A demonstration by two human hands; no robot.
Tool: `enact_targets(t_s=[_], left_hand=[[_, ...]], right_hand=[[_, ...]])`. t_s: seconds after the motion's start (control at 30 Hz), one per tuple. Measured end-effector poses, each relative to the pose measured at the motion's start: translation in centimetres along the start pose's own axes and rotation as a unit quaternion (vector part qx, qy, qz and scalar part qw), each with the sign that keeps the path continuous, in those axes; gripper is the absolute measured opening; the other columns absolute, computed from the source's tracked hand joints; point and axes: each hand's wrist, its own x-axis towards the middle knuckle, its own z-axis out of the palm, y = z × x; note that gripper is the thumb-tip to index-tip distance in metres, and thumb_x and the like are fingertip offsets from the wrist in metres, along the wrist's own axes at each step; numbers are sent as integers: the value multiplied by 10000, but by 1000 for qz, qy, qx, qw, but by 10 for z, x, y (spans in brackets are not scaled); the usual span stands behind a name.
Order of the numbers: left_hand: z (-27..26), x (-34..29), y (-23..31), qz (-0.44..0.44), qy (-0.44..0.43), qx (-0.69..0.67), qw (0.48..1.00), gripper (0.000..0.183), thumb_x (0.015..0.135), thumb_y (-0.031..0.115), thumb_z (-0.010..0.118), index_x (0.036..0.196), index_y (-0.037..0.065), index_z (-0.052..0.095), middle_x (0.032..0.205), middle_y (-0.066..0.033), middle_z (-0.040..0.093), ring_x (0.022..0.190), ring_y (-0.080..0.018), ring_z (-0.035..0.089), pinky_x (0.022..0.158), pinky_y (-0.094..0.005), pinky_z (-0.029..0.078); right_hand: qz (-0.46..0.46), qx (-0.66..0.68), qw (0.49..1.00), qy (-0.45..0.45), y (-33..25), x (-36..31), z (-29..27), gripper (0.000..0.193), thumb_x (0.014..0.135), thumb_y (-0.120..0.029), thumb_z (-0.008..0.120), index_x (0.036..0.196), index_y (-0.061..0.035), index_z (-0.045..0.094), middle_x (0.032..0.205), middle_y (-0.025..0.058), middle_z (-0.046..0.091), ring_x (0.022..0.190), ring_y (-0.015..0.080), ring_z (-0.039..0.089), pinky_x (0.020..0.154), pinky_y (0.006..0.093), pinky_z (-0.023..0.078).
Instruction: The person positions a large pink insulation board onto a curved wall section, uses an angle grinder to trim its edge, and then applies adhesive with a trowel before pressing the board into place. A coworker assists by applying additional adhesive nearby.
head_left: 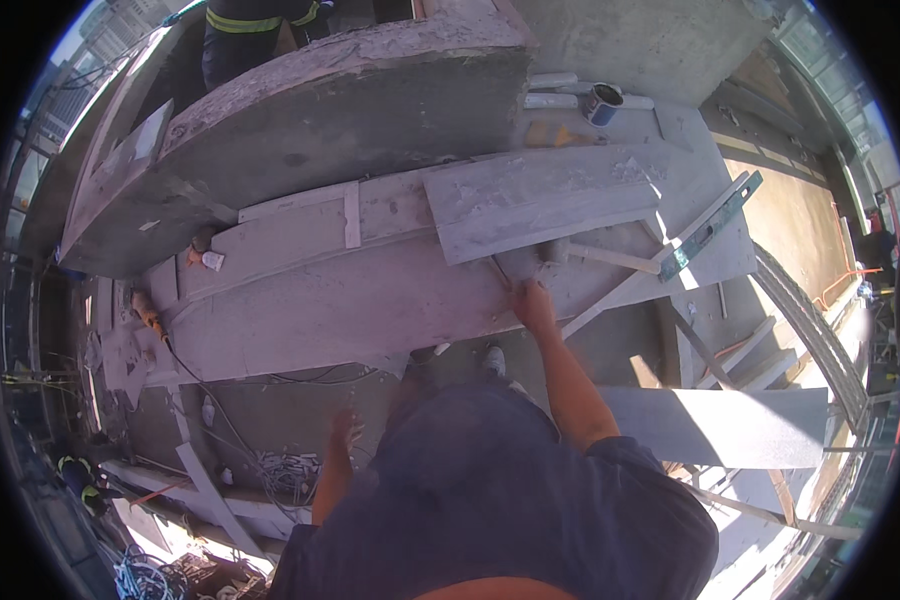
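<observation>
Two hands: left (345, 428) half-spread, right (533, 303) round tool (501, 270)

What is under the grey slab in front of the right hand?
Along the near edge of the grey slab, the pale worktop shows; whatever lies directly beneath is covered.

We're on an open-air building site!
Bare cement wall (350, 130), spirit level (718, 222), power tool (147, 311), a worker (245, 48) in reflective stripes, tower blocks (105, 42) beyond.
</observation>
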Motion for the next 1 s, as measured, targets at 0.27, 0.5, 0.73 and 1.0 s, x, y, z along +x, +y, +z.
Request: enact_targets(t_s=[0.27,0.5,0.73,1.0], left_hand=[[91,-80,-117,-28,-62,-31,997,325,1026,256,643,1261,37,698,1130,-119,720,1041,-321,734,885,-494,580],[40,-34,-104,-55,-93,-153,982,236,988,177,652,1085,-13,755,916,-127,747,780,-273,757,660,-403,596],[-81,55,54,273,379,-5,884,244,961,128,615,1007,-60,764,835,-248,757,740,-348,787,701,-487,605],[-163,86,163,347,376,155,845,272,984,184,651,1092,-34,773,892,-222,762,784,-384,732,730,-501,557]], right_hand=[[106,103,989,-10,31,-6,-13,455,1049,-398,612,1070,52,679,1002,341,739,1077,575,688,915,631,522],[56,150,983,90,5,-28,-85,376,1031,-329,699,1036,46,690,778,174,684,733,366,666,712,481,535],[71,246,928,270,-98,46,-123,333,1116,-326,645,1185,-7,708,796,30,592,700,95,555,624,306,443],[-2,200,948,250,-289,148,-211,401,1074,-293,703,1321,22,680,878,33,687,720,93,586,657,298,486]])
